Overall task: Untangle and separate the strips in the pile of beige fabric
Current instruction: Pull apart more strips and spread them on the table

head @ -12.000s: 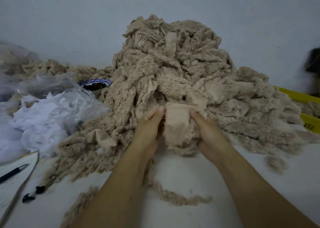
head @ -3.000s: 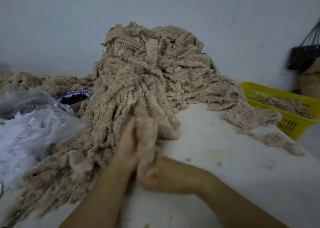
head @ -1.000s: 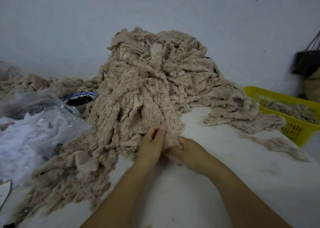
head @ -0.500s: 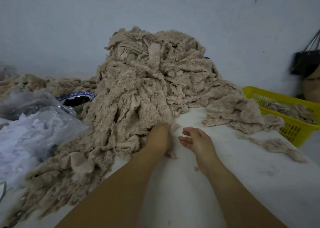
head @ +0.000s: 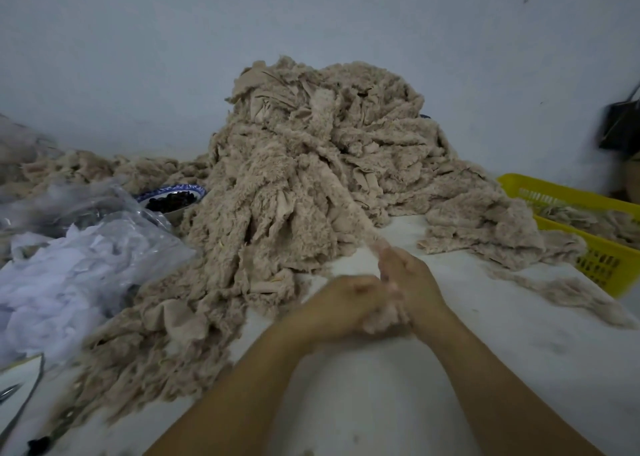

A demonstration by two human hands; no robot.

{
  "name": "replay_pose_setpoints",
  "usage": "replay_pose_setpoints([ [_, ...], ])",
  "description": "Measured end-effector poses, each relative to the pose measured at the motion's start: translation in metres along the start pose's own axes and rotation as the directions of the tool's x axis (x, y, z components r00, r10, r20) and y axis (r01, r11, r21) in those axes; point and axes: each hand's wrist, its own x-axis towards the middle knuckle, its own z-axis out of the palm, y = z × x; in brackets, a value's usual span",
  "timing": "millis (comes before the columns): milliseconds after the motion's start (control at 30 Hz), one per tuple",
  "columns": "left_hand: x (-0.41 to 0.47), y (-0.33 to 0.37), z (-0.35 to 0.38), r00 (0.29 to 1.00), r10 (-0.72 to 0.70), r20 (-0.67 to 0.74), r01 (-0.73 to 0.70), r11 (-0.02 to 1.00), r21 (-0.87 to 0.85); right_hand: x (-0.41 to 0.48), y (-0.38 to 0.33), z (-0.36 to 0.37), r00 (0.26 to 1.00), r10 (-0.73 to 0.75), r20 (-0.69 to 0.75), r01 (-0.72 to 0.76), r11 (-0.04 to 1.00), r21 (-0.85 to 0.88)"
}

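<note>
A tall pile of tangled beige fabric strips (head: 311, 165) fills the middle of the white table (head: 398, 403) against the wall. One fuzzy beige strip (head: 353, 216) runs taut from the pile down to my hands. My right hand (head: 412, 286) grips it near the pile's front edge. My left hand (head: 343, 306) is closed on the bunched end of the same strip just below and left of the right hand. Both hands are blurred. A smaller heap of beige strips (head: 485, 227) lies to the right of the pile.
A yellow plastic basket (head: 595, 258) holding beige strips sits at the right edge. A clear bag of white scraps (head: 69, 268) lies at left, with a blue-rimmed bowl (head: 173, 199) of dark pieces behind it. A loose strip (head: 561, 293) trails toward the basket.
Half a second ago my hands were at the pile's edge, the right one open. Now both are closed on one strip and have pulled it toward me out of the pile.
</note>
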Motion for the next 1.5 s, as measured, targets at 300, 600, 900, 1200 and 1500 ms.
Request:
replay_pose_setpoints([
  [300, 0.063, 0.017, -0.076, 0.823, -0.465, -0.326, -0.076, 0.479, -0.874, -0.018, 0.003, 0.021, 0.891, -0.066, 0.449, 0.215, 0.933, -0.288],
  [600, 0.015, -0.011, 0.078, 0.961, -0.030, -0.275, 0.074, 0.986, 0.151, 0.000, 0.010, -0.011, 0.959, 0.245, 0.143, -0.282, 0.777, 0.563],
  [900, 0.016, -0.020, 0.030, 0.896, -0.145, -0.419, -0.090, 0.866, -0.492, -0.010, 0.011, -0.003, 0.919, 0.209, 0.335, -0.344, 0.840, 0.420],
  [1200, 0.018, -0.022, -0.005, 0.818, -0.178, -0.547, -0.158, 0.845, -0.511, -0.008, 0.005, 0.002, 0.999, -0.020, 0.045, 0.023, 0.997, -0.077],
  [1500, 0.012, -0.026, -0.003, 0.931, 0.018, -0.364, -0.088, 0.980, -0.177, -0.002, 0.007, -0.002, 0.990, 0.043, -0.135, -0.010, 0.972, 0.235],
])
